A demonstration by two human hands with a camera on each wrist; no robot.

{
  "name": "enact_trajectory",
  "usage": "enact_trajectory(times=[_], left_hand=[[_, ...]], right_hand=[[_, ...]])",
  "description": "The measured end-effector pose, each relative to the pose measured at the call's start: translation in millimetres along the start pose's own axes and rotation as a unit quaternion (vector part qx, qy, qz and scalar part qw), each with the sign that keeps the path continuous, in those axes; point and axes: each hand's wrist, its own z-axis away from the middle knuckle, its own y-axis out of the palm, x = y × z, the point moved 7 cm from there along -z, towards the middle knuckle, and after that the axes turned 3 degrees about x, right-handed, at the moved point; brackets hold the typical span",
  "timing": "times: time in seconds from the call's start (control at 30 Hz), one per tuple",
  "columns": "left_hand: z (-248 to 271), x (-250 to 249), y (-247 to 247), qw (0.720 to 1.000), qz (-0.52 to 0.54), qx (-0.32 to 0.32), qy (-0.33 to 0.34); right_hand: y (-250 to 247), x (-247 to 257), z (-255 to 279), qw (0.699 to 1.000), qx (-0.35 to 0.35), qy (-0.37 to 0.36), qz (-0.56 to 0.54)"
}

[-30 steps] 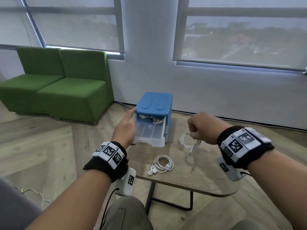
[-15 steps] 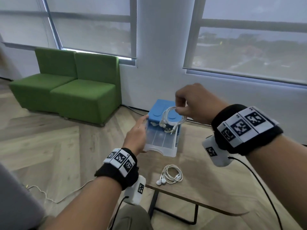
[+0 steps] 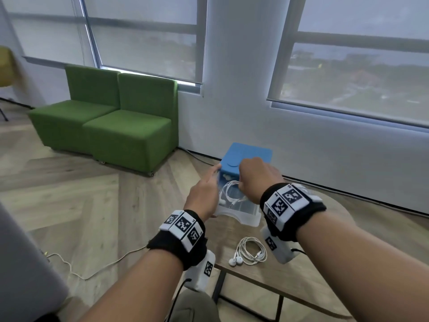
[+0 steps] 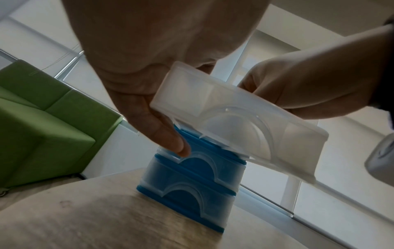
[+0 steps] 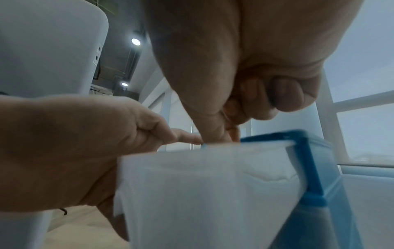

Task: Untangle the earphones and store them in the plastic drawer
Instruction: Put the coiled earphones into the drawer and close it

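Note:
A small blue drawer cabinet [image 3: 246, 156] stands on the wooden table [image 3: 308, 270], its clear top drawer [image 3: 241, 213] pulled out toward me. My left hand [image 3: 206, 189] grips the drawer's left wall, thumb [image 4: 170, 138] low on the side and index finger stretched to the cabinet front. My right hand [image 3: 245, 182] hovers over the drawer with curled fingers [image 5: 283, 96], pinching a coiled white earphone set [image 3: 228, 194] that hangs down into it. A second coiled white earphone set [image 3: 249, 252] lies on the table in front of the drawer.
Two more shut clear drawers [image 4: 192, 178] sit below the open one. Beyond the table's left edge are a green sofa [image 3: 111, 122] and a white cable [image 3: 92, 270] on the wooden floor. A wall and windows stand close behind the cabinet.
My right hand lifted an earphone set off the table, carried it over the cabinet and lowered it into the open drawer. The left hand stayed on the drawer.

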Motion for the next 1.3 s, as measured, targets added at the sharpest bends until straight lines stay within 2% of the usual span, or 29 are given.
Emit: enact_trajectory(times=[0.2, 0.4, 0.5, 0.6, 0.7, 0.77, 0.83, 0.9, 0.93, 1.0, 1.1, 1.3], left_hand=[[-5, 4, 0, 0.999, -0.031, -0.004, -0.009], [-5, 6, -1, 0.999, -0.026, -0.005, -0.021], [-5, 6, -2, 0.999, -0.035, -0.005, -0.023], [-6, 6, -3, 0.999, -0.046, -0.005, -0.023], [-7, 7, -1, 0.998, -0.065, 0.001, -0.025], [-6, 5, -1, 0.997, -0.066, -0.001, -0.030], [-5, 5, 0, 0.998, -0.055, -0.001, -0.040], [-3, 5, 0, 0.998, -0.045, -0.001, -0.045], [-4, 5, 0, 0.998, -0.049, -0.002, -0.041], [-4, 3, 1, 0.997, -0.073, -0.003, -0.022], [-3, 4, 4, 0.998, -0.057, -0.007, -0.020], [-6, 7, 5, 0.998, -0.059, -0.003, -0.018]], right_hand=[[4, 2, -3, 0.998, -0.014, 0.051, -0.038], [13, 3, -8, 0.998, -0.003, 0.047, -0.041], [6, -7, -5, 0.994, -0.011, 0.034, -0.108], [-9, -26, 6, 0.981, -0.053, 0.024, -0.185], [-14, -56, 24, 0.965, -0.086, 0.047, -0.242], [1, -76, 34, 0.962, -0.046, 0.078, -0.257], [35, -88, 42, 0.962, 0.060, 0.100, -0.248], [75, -85, 52, 0.949, 0.183, 0.094, -0.239], [91, -81, 56, 0.945, 0.221, 0.082, -0.225], [108, -71, 59, 0.955, 0.232, 0.048, -0.178], [112, -58, 58, 0.973, 0.201, 0.017, -0.110], [122, -54, 54, 0.979, 0.197, -0.007, -0.049]])
